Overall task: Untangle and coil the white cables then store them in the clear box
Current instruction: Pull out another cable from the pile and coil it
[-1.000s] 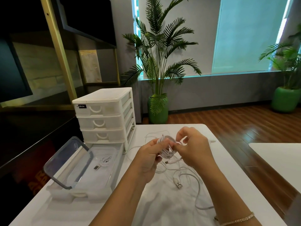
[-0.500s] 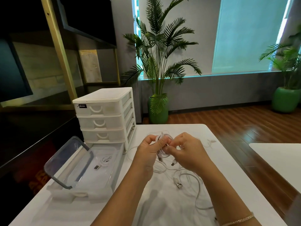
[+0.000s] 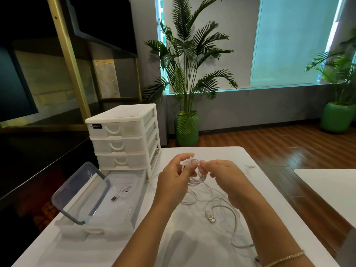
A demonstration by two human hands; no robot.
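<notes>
A small coil of white cable [image 3: 195,173] hangs between both hands above the white table [image 3: 240,157]. My left hand [image 3: 174,180] grips the coil's left side with thumb and fingers. My right hand [image 3: 224,177] pinches the coil's right side. Loose white cables [image 3: 221,207] with a USB plug [image 3: 211,218] trail on the table below the hands. The clear box [image 3: 107,205] stands open at the left, its lid [image 3: 81,191] tilted up. One coiled white cable [image 3: 124,190] lies inside the box.
A white three-drawer organizer [image 3: 123,137] stands behind the clear box. Another small cable end [image 3: 249,167] lies near the table's right edge. A second white table [image 3: 327,187] is at the right. Potted palms stand on the wooden floor beyond.
My hands have drawn slightly apart and the coil between them shows more fully. My right hand has shifted from wrapping across the coil to pinching its right side.
</notes>
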